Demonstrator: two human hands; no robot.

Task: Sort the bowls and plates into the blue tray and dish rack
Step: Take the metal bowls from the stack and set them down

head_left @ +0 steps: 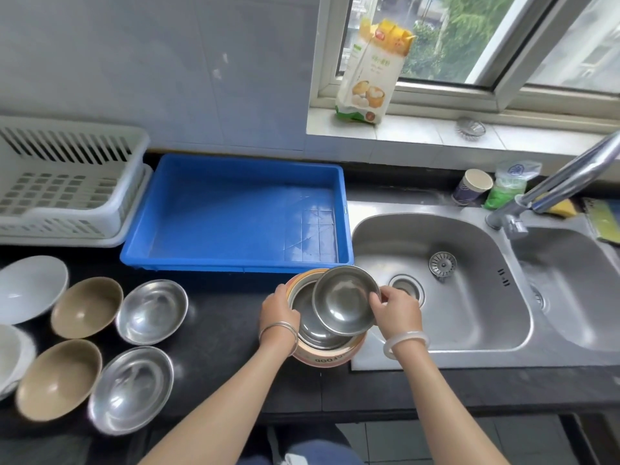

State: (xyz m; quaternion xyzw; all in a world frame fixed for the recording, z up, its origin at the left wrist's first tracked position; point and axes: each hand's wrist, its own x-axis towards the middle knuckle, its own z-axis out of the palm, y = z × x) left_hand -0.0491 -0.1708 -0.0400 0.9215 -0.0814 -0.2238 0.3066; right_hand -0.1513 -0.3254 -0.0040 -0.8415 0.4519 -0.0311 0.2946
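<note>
We record a dull round steel bowl (345, 302), tilted, pinched at its rim by our right hand (397, 312) over the orange bowl (330, 360) holding nested steel bowls (310, 327), gripped by our left hand (280, 312), just before the blue tray (235, 266).

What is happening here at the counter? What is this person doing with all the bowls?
A person stands at the counter beside the sink, working on a nested stack of bowls. The left hand grips the orange outer bowl. The right hand pinches the rim of a small steel bowl, which is tilted over the stack. The blue tray and the white dish rack hold no dishes yet. Two steel bowls, two tan bowls and a white bowl wait on the left.
</note>
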